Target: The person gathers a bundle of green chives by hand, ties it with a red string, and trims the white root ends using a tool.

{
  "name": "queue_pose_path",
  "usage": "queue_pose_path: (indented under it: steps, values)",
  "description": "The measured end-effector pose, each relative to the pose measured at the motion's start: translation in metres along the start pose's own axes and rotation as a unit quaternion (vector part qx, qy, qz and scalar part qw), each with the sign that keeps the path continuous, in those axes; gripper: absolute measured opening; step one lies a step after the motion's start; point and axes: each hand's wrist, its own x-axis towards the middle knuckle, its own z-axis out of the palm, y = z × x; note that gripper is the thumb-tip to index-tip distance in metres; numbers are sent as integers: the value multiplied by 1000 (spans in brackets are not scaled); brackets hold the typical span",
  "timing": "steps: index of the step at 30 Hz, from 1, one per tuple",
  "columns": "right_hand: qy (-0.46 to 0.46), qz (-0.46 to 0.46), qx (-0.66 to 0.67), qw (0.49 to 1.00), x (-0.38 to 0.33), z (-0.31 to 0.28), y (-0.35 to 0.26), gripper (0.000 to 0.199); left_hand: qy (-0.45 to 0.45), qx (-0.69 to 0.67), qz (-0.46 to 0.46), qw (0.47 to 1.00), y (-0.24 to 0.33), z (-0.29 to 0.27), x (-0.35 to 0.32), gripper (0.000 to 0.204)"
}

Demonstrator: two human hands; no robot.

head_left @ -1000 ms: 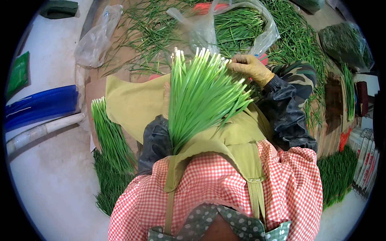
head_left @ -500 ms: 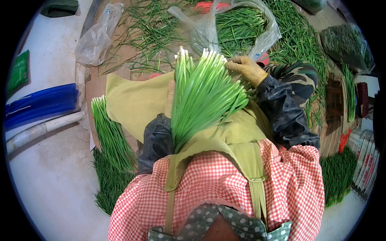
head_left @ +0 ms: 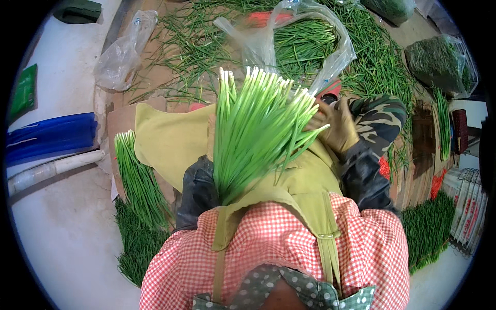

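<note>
A thick bunch of garlic chives (head_left: 253, 134) is fanned out over my lap, white cut ends up and green leaves toward my chest. My left hand (head_left: 211, 135), in a tan glove, grips the bunch from its left side; most of the fingers are hidden behind the leaves. At the right edge of the bunch is my right hand (head_left: 338, 126), gloved too, close to the splayed white ends. It is smeared by motion, and whether it pinches a stalk cannot be made out. A yellow-green apron (head_left: 173, 129) lies beneath the bunch.
Loose chives (head_left: 191, 51) spread over cardboard ahead, beside an opened plastic bag (head_left: 346, 51) of more chives. A neat bundle (head_left: 137, 175) lies at my left, and another green pile (head_left: 429, 227) at my right. A crumpled clear bag (head_left: 121, 57) sits far left.
My right hand has come down and toward me from the white ends. The chives now fan wider to the right, with some stalks sticking out. My left hand keeps its hold.
</note>
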Motion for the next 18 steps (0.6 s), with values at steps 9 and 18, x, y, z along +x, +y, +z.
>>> queue_pose_path:
  steps: [9,18]
  values:
    - [-181,-55,-41,981,52,128,-2,84,-70,212,-129,966,0,35,-9,70]
    - [-248,-58,-176,951,61,143,-2,65,-111,86,-121,983,-4,44,-10,62]
